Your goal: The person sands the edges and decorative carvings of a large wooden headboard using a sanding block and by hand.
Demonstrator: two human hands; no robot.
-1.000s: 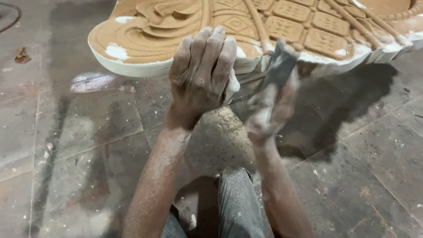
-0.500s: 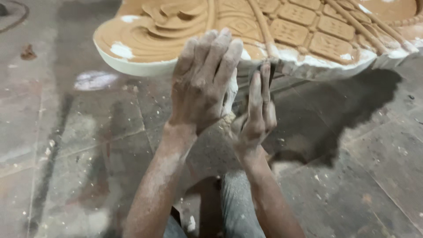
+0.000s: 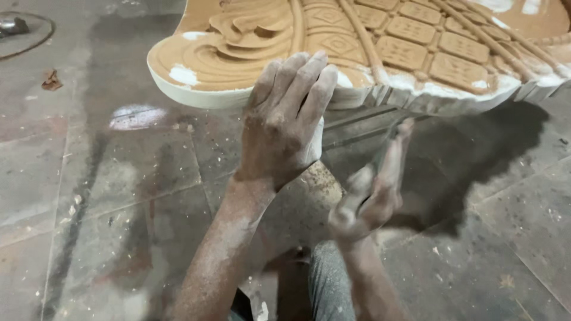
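L hand [image 3: 285, 119] flat on carved panel [image 3: 380, 53] edge; R hand [image 3: 372, 190] just below.

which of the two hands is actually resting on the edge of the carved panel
The left hand: its fingers lie over the white rim of the carved tan panel. The right hand hangs below the rim, apart from it.

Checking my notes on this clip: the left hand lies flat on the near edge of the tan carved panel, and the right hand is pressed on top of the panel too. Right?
Not quite. The head view shows the left hand on the carved panel edge, but the right hand is below the edge, off the panel's top.
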